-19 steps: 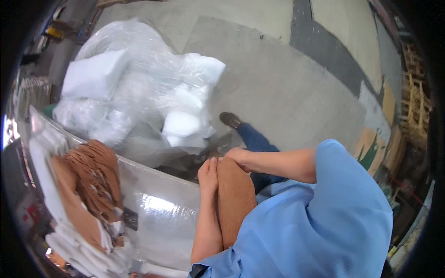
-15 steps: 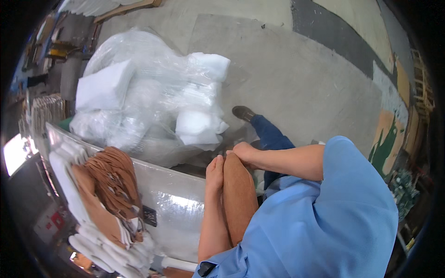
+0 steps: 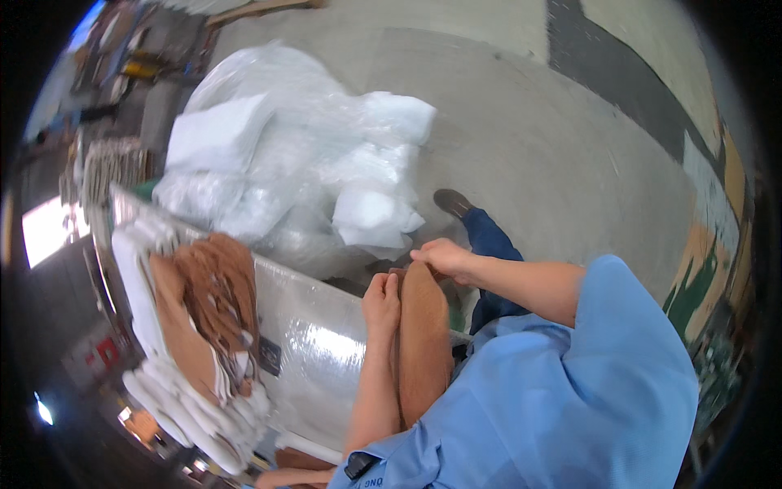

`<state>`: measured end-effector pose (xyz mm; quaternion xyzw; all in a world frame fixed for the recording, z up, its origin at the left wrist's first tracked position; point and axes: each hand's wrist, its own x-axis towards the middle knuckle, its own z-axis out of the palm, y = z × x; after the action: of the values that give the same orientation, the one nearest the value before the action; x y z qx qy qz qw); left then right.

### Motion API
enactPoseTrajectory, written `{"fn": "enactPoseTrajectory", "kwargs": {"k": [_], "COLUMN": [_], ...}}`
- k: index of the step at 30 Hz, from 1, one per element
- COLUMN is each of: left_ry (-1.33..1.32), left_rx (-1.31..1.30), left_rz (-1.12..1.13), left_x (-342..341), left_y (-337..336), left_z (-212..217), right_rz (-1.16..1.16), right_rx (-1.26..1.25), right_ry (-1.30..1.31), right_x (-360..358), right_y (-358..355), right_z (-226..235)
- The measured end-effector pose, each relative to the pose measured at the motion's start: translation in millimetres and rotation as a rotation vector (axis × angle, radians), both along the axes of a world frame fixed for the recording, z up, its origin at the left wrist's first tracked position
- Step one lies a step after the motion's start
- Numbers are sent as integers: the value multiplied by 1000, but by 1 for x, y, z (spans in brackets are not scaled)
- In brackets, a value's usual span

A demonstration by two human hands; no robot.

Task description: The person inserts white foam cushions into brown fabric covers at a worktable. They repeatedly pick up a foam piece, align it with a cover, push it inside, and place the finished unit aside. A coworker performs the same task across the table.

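A long brown fabric piece (image 3: pixel 425 342), with a soft, fuzzy-looking surface, stretches from my fingers back toward my body. My left hand (image 3: pixel 381 303) grips its far end from the left, thumb and fingers pressed together. On the other side, my right hand (image 3: pixel 444 259) pinches the edge of that same end with bent fingers. The fabric's underside is hidden. To the left of my hands, a pile of similar brown fabric pieces (image 3: pixel 220 285) lies on white padded pieces (image 3: pixel 151 359).
A table covered in shiny clear film (image 3: pixel 314 334) is left of my arms. Beyond it sits a heap of clear plastic wrap (image 3: pixel 285 147) with white wadding bundles (image 3: pixel 213 134). Another person's forearm (image 3: pixel 295 477) shows at the lower edge. Grey floor (image 3: pixel 554 155) spreads to the right.
The whole scene has shifted right in the picture as the view turned. My right hand has lifted slightly away from my left along the fabric's end. A forearm has appeared at the lower edge.
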<state>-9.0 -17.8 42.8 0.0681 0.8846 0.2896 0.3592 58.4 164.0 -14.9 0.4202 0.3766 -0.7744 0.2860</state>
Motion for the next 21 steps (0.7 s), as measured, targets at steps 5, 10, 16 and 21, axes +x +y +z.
{"fn": "enactPoseTrajectory", "kwargs": {"k": [5,10,16,21], "left_ry": [97,-37,152,258], "left_rx": [-112,-286,-291,-258], "left_rz": [-67,-14,209,330], "left_x": [23,73,111,109], "left_y": [-56,-147,-174,-190], "left_z": [52,75,51,31], "right_rz": [194,956,1598,1702], "right_rx": [-2,306,538,778], "right_ry": [73,299,664,732], "right_x": [-6,-79,-107,-97], "right_y": [24,26,-35,-53], "right_z": [11,69,66,72]}}
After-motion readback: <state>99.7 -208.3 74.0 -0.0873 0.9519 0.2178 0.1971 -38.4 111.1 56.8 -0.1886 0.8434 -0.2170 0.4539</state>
